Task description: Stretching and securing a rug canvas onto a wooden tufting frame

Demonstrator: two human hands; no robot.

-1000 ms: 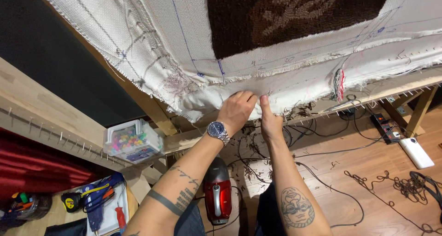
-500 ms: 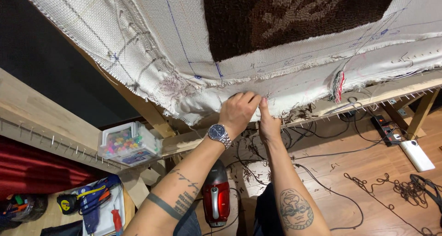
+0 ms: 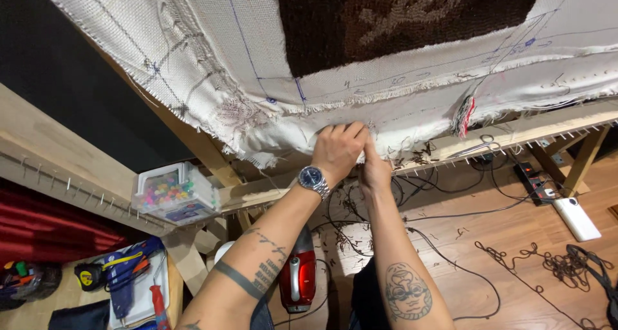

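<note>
A white woven backing cloth point(image 3: 193, 66) with a dark brown tufted patch point(image 3: 399, 21) hangs on a wooden frame point(image 3: 515, 127). My left hand point(image 3: 338, 151), with a wristwatch, grips the cloth's bunched lower edge point(image 3: 290, 134). Pressed against it from the right, my right hand point(image 3: 375, 166) pinches the same edge. Both forearms reach up from below. Small scissors point(image 3: 479, 146) lie on the frame rail to the right of my hands.
A clear box of coloured beads point(image 3: 172, 192) sits on the frame's left rail. Below are a red handheld tool point(image 3: 297, 275), a blue glue gun point(image 3: 125, 272), a tape measure point(image 3: 87, 277), a power strip point(image 3: 531, 179) and dark yarn scraps and cables point(image 3: 566, 262) on the wood floor.
My two hands have closed together on the cloth edge and shifted slightly left along it. The view has tilted a little.
</note>
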